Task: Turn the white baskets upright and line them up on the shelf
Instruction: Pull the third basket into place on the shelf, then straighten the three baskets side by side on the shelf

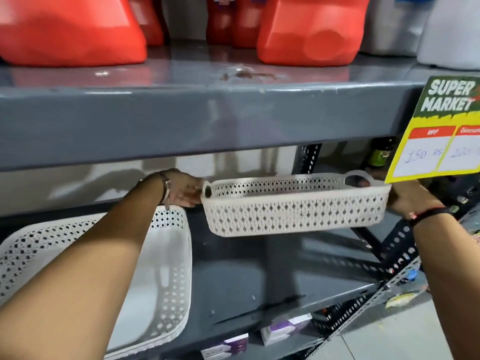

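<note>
A white perforated basket [293,214] hangs upright above the grey shelf [272,287], clear of its surface. My left hand [185,189] grips its left end by the handle. My right hand [407,198] grips its right end, partly hidden behind the basket's corner. To the left, a stack of similar white baskets [166,276] rests upright on the same shelf, partly covered by my left forearm.
The grey shelf above [207,120] overhangs closely and carries red jugs [309,35]. A yellow price card [441,131] hangs at the right. Perforated metal uprights [397,250] stand at the shelf's right side. Small boxes [283,329] sit on the shelf below.
</note>
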Demonstrator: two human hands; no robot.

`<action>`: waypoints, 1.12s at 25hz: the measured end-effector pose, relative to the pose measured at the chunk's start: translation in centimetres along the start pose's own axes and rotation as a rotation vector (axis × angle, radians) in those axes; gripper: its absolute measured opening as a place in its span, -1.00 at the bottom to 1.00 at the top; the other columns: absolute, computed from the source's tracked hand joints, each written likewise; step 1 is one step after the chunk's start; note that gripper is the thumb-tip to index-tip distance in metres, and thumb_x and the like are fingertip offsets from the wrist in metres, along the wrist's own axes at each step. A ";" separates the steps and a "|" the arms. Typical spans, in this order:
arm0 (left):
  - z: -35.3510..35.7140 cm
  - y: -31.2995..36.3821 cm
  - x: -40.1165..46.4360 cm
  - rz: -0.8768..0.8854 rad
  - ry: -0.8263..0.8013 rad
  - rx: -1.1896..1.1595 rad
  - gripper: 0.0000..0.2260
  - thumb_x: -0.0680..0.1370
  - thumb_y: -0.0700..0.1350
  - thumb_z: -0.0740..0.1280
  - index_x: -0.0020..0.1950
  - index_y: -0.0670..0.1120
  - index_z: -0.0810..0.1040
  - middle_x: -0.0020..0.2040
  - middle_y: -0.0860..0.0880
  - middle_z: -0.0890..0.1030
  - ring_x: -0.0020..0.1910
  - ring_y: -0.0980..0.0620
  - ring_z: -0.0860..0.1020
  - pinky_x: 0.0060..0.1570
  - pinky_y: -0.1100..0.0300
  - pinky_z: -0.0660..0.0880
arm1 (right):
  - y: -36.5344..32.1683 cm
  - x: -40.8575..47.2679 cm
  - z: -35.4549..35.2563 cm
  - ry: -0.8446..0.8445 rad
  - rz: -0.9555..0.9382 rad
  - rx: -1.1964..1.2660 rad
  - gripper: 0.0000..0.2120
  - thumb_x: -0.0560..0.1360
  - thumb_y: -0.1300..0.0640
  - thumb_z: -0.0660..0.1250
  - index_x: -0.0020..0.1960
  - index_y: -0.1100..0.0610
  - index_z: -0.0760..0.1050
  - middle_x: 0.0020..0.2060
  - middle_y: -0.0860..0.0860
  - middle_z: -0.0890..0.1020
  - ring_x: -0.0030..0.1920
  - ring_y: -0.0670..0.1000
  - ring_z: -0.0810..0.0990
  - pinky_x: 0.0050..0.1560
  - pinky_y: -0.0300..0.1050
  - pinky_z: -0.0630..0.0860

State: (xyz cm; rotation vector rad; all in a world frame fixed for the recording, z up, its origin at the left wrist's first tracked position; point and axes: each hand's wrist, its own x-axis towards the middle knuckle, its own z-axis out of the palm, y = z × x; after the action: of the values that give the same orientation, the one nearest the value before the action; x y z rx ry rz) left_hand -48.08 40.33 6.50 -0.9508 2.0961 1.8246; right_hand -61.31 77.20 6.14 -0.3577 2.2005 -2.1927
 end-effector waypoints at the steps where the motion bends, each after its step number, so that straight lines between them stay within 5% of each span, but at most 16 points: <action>1: -0.1 -0.8 -0.3 -0.037 -0.043 0.082 -0.73 0.58 -0.16 0.21 0.24 -0.26 0.43 0.01 -0.16 0.49 0.07 -0.17 0.56 0.28 0.02 0.36 | 1.0 0.6 -0.5 0.019 0.218 -0.075 -0.65 0.27 0.24 0.55 0.04 0.20 0.62 -0.20 0.01 0.72 -0.23 -0.04 0.70 -0.23 -0.24 0.64; 3: -0.1 -1.9 -0.7 -0.096 -0.131 0.218 -0.85 0.57 -0.18 0.22 -0.02 -0.23 0.53 -0.13 -0.13 0.57 -0.12 -0.11 0.59 0.21 0.10 0.44 | 2.3 0.4 -0.7 -0.003 0.468 -0.492 -0.61 0.33 0.31 0.47 0.14 0.38 0.53 -0.08 0.17 0.61 -0.04 0.12 0.57 -0.01 -0.03 0.50; 5: 0.1 -2.6 -0.9 -0.141 -0.224 0.360 -0.83 0.56 -0.19 0.25 -0.22 -0.18 0.51 -0.42 -0.09 0.66 -0.50 0.06 0.58 -0.20 0.28 0.59 | 3.6 -0.2 -0.3 -0.018 0.416 -0.830 -0.73 0.43 0.34 0.37 0.10 0.41 0.53 -0.05 0.25 0.59 -0.06 0.08 0.47 -0.04 -0.06 0.38; 7: 0.3 -2.9 -1.2 -0.181 -0.274 0.489 -0.82 0.55 -0.21 0.26 -0.25 -0.19 0.50 -0.55 -0.04 0.66 -0.66 0.15 0.53 -0.49 0.38 0.55 | 4.5 -1.2 0.4 -0.052 0.380 -0.926 -0.76 0.44 0.35 0.34 0.09 0.41 0.54 -0.01 0.31 0.61 -0.05 0.11 0.51 0.02 0.00 0.43; 12: 1.1 -3.9 -1.7 -0.247 -0.294 0.712 -0.80 0.56 -0.23 0.23 -0.26 -0.19 0.50 -0.59 0.00 0.64 -0.67 0.18 0.54 -0.50 0.36 0.54 | 5.9 -2.9 0.7 -0.095 0.424 -0.945 -0.73 0.42 0.39 0.34 0.12 0.41 0.51 0.06 0.31 0.60 0.14 0.24 0.56 0.09 -0.01 0.46; 19: 2.1 -4.1 -2.5 -0.250 -0.267 0.859 -0.74 0.57 -0.19 0.22 -0.32 -0.17 0.49 -0.66 0.04 0.59 -0.72 0.20 0.49 -0.57 0.40 0.50 | 4.9 -3.6 1.7 -0.078 0.550 -1.061 -0.69 0.48 0.27 0.31 0.18 0.38 0.44 0.12 0.29 0.54 0.03 0.22 0.51 -0.11 0.02 0.48; 21: 1.6 -4.1 -3.3 -0.200 -0.241 0.839 -0.74 0.57 -0.16 0.21 -0.32 -0.14 0.48 -0.65 0.06 0.59 -0.70 0.19 0.49 -0.47 0.37 0.51 | 4.3 -4.0 4.0 0.017 0.432 -1.163 -0.56 0.49 0.18 0.30 0.29 0.35 0.34 0.26 0.32 0.44 0.20 0.27 0.46 0.11 0.09 0.47; 24: -2.5 -5.2 -5.0 -0.021 -0.016 0.676 -0.74 0.56 -0.09 0.22 -0.32 -0.09 0.46 -0.42 0.02 0.64 -0.46 0.05 0.53 -0.21 0.22 0.46 | 3.2 -6.4 12.4 -0.065 0.094 -1.003 -0.47 0.51 0.09 0.28 0.39 0.31 0.27 0.37 0.28 0.37 0.37 0.21 0.36 0.37 -0.02 0.28; 26: -7.4 -7.5 -6.5 0.133 0.324 0.751 -0.74 0.56 -0.09 0.21 -0.24 -0.17 0.55 -0.16 -0.14 0.67 -0.22 -0.11 0.58 -0.21 0.17 0.46 | 3.3 -9.5 19.4 -0.288 0.012 -0.874 -0.43 0.53 -0.02 0.22 0.43 0.28 0.24 0.41 0.21 0.37 0.41 0.14 0.33 0.39 -0.11 0.24; 28: -12.2 -11.1 -8.0 0.188 0.733 0.962 -0.72 0.55 -0.05 0.21 0.07 -0.23 0.56 0.13 -0.24 0.59 0.10 -0.22 0.55 0.05 0.04 0.48 | 4.1 -12.1 24.7 -0.446 0.049 -0.841 -0.34 0.53 -0.14 0.16 0.48 0.23 0.13 0.46 0.16 0.29 0.46 0.11 0.26 0.43 -0.10 0.19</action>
State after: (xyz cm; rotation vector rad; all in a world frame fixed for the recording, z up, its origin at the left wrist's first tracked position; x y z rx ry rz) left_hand -32.30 31.13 4.48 -1.2078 3.0385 0.2742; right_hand -45.96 54.92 -0.14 -0.6938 2.6488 -0.9119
